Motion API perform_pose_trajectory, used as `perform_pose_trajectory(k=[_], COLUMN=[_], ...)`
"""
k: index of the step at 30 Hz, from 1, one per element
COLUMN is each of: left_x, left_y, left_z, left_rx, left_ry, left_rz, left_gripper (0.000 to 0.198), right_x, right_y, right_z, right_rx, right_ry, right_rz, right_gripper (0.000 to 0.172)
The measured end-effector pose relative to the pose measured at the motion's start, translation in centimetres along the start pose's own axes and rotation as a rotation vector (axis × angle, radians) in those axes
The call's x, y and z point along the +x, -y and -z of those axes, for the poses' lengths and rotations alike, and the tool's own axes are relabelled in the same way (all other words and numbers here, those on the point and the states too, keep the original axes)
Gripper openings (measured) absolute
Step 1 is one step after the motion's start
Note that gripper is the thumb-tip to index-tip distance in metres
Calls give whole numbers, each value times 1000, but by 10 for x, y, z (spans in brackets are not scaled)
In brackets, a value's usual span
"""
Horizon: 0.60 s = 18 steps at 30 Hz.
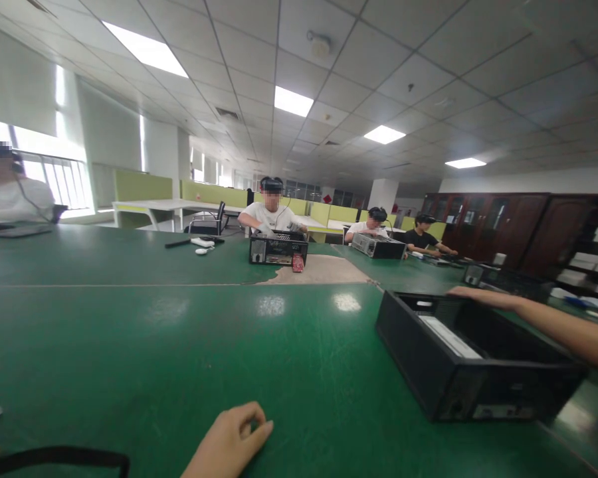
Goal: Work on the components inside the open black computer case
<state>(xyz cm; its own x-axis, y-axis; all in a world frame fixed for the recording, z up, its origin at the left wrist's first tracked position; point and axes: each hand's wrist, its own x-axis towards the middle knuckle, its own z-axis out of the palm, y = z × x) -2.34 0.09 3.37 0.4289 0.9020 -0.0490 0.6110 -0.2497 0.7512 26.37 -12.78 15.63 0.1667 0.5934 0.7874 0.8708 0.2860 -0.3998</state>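
Note:
My left hand (232,438) is low in the middle of the view, just above or on the green tabletop. Its fingers are curled in towards the thumb, and I see nothing in them. On the right stands a black computer case (423,358) with its top open; a pale strip (448,337) shows along its inside. From the right edge my right arm reaches across the case. My right hand (486,297) lies along the far rim with its fingers stretched out, touching it. The rear panel with its ports faces me.
Across the green table (129,332), a gloved person works in another black case (279,249), a red card (298,263) beside it. More people sit at left and right, one at a silver case (379,245). A black curved strap (64,455) lies at bottom left.

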Motion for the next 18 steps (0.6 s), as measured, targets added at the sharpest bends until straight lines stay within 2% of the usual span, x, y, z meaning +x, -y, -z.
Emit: perform_pose_trajectory(k=[1, 2, 4, 6, 8, 10, 12, 14, 16, 18], left_x=[-3, -5, -5, 3, 21, 45, 67, 81, 84, 77], left_y=[-12, -27, -70, -124, -176, -215, -234, -234, -223, -206], left_z=[2, 4, 8, 7, 0, -16, -34, -48, -52, -46], left_rx=[1, 1, 11, 44, 186, 395, 634, 772, 801, 767], left_ry=[-42, -85, -143, -122, -18, 148, 347, 417, 388, 352], left_rz=[-43, -110, -320, -587, -837, -991, -984, -958, -985, -1039], left_gripper=[38, 38, 34, 32, 43, 59, 70, 71, 66, 60], right_x=[42, 78, 121, 123, 98, 69, 53, 53, 58, 58], right_y=[-34, -70, -142, -199, -234, -248, -249, -239, -216, -180], right_z=[10, 19, 34, 43, 50, 62, 78, 94, 105, 106], right_rx=[15, 38, 71, 8, -74, -180, -292, -368, -398, -391], right_ry=[23, 50, 92, 148, 183, 221, 269, 296, 274, 227], right_rz=[-35, -73, -127, -136, -91, -4, 91, 139, 126, 63], right_gripper=[34, 40, 27, 43, 47, 37, 26, 22, 26, 45])
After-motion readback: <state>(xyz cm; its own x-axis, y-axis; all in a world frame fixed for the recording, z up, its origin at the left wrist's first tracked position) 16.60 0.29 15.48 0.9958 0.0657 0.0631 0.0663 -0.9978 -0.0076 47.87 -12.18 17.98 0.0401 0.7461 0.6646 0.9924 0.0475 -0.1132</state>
